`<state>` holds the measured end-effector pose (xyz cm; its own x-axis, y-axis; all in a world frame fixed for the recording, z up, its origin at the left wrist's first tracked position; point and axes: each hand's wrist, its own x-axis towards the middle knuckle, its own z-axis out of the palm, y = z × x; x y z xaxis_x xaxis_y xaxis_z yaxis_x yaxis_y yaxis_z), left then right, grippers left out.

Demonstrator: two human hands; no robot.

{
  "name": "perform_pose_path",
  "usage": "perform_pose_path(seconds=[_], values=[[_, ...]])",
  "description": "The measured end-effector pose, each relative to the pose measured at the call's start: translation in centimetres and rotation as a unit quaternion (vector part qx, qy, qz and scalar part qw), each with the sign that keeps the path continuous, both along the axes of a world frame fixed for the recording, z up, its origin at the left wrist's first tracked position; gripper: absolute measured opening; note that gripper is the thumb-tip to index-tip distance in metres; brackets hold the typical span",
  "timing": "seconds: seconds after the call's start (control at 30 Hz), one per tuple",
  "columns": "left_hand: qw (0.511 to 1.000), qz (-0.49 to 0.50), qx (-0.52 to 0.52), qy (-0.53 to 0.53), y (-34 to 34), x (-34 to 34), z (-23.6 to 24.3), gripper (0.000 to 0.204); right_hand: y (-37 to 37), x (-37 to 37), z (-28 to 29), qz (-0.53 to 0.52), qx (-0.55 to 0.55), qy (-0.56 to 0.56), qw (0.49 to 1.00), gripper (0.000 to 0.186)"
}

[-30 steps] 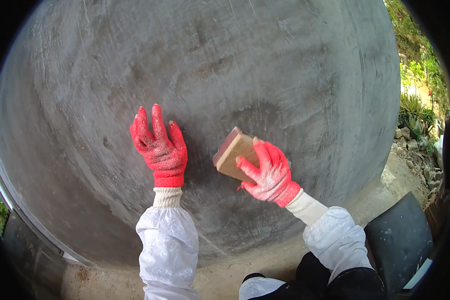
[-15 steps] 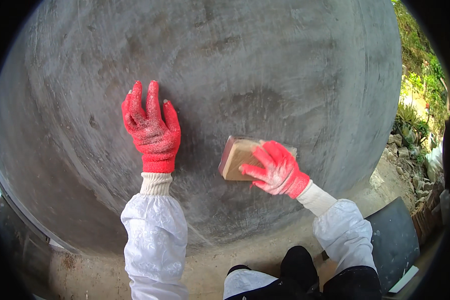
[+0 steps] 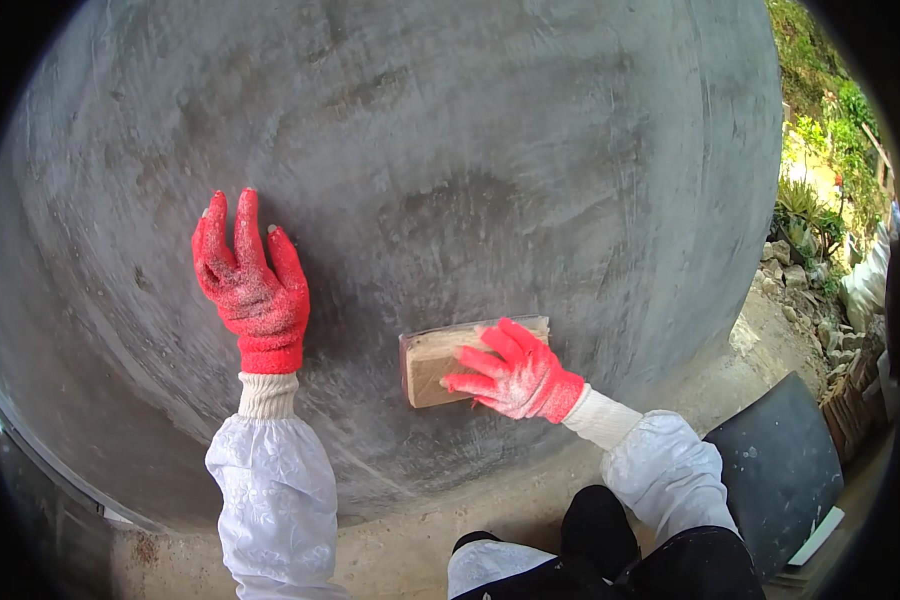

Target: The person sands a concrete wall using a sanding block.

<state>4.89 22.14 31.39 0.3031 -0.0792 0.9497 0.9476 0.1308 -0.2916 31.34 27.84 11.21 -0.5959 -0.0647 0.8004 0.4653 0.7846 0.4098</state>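
Observation:
A large, rounded dark-grey surface, streaked and patchy like smoothed cement, bulges in front of me. My left hand, in a red-coated glove dusted with pale powder, rests against it with fingers apart and holds nothing. To its right and lower, my right hand, gloved the same way, grips a tan rectangular block laid against the surface. Its fingers spread over the block's face and hide the right part. A thin, partly see-through layer shows along the block's upper and left edges.
Below the curved surface runs a dusty concrete floor, with my dark shoes on it. A dark, curved panel stands at the lower right beside a pale strip. Stones, plants and a white sack lie farther right.
The view has shifted, so both hands and the surface's marks appear farther left and lower. The block has slid slightly down the surface and sits more level. My left hand stays in place.

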Motion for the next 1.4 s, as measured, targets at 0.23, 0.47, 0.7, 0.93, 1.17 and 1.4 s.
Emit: perform_pose_path(seconds=[0.23, 0.47, 0.7, 0.93, 1.17, 1.4], values=[[1.0, -0.008, 0.006, -0.017, 0.0, 0.5, -0.7, 0.045, 5.4, 6.4, 15.5, -0.248, -0.089, 0.53, 0.806, 0.084], [0.996, -0.09, 0.005, 0.023, 0.2, -0.8, -0.8, 0.058, -0.6, -3.9, 12.9, -0.015, 0.006, 0.149, 0.989, 0.083], [0.993, -0.117, 0.017, 0.028, 0.2, -0.4, -1.0, 0.064, 2.7, 1.8, 23.5, -0.182, 0.014, 0.464, 0.867, 0.078], [0.989, -0.123, -0.036, 0.067, -0.8, -1.6, -1.5, 0.063, -0.7, -4.2, 13.0, 0.006, 0.0, 0.101, 0.995, 0.085], [0.986, -0.141, -0.035, 0.084, -0.9, -1.1, -1.1, 0.064, 5.9, 8.4, 17.9, -0.168, -0.065, 0.491, 0.853, 0.084], [0.985, -0.144, -0.051, 0.076, 0.3, -2.2, -2.0, 0.064, 0.6, 0.3, 2.6, -0.001, -0.006, 0.021, 1.0, 0.082]])
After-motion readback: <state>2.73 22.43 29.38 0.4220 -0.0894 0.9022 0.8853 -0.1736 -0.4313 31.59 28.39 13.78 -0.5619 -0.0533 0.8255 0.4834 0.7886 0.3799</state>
